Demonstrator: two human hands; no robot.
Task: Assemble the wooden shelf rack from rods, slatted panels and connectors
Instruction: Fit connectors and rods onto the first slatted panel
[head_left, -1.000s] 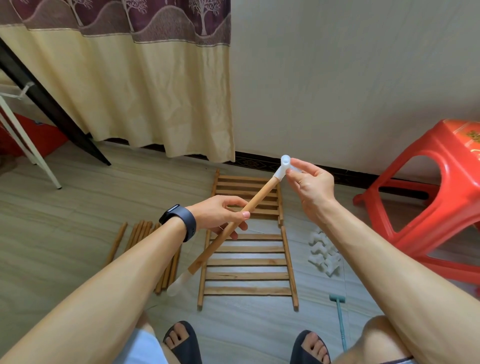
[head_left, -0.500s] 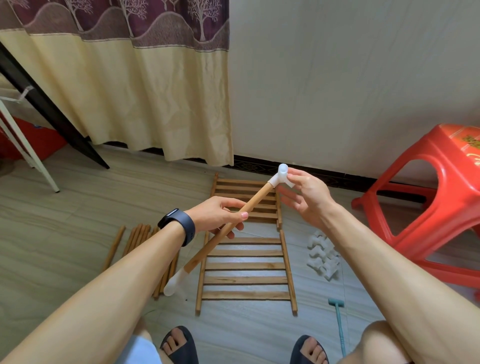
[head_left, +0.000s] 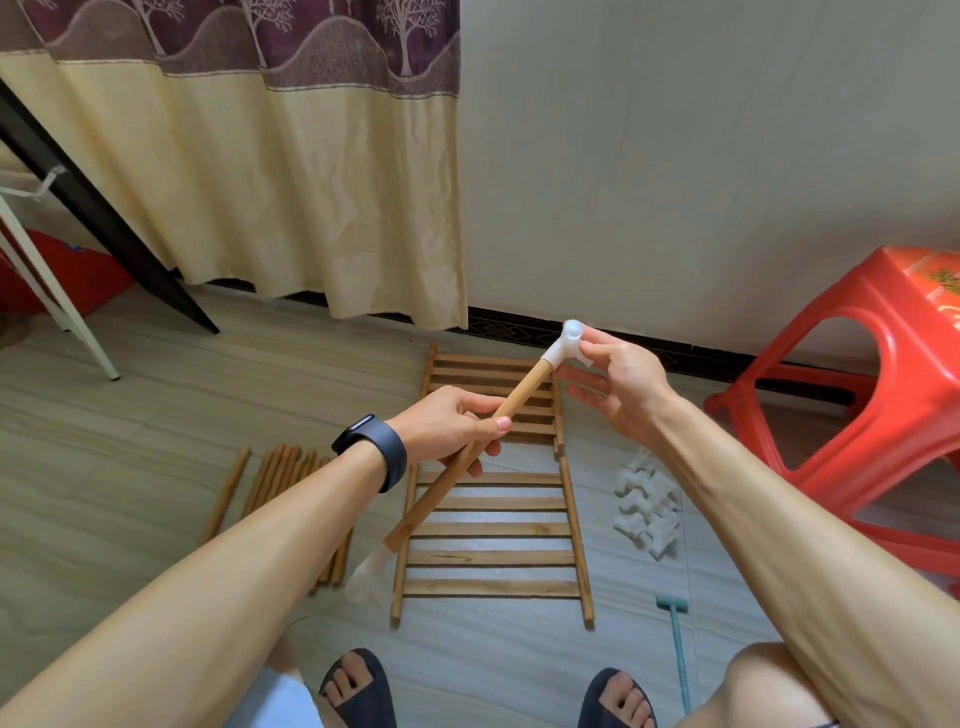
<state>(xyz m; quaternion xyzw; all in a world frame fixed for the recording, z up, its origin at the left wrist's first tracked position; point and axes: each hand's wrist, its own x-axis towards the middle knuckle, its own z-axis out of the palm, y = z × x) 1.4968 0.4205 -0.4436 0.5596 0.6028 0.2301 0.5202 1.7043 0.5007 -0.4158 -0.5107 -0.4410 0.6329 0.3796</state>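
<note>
Left hand (head_left: 451, 427) wraps its fingers (head_left: 497, 423) round the slim wooden rod (head_left: 441, 500) mid-length, while the right hand (head_left: 626, 391) pinches the white plastic connector (head_left: 566, 349) on its one-o'clock end.

A slatted wooden panel (head_left: 493, 530) lies on the pale tiled floor (head_left: 156, 415), with a second slatted wooden panel (head_left: 488, 379) just behind it, nearer the wall (head_left: 675, 156). Left of them lies a bundle of loose wooden rods (head_left: 280, 478). To their right is a heap of white plastic connectors (head_left: 647, 506), with a red plastic stool (head_left: 883, 389) further right. Above the panels the left hand (head_left: 447, 431) grips a wooden rod (head_left: 519, 400) mid-length, and the right hand (head_left: 618, 384) pinches the white plastic corner connector (head_left: 566, 348) on its far end.
</note>
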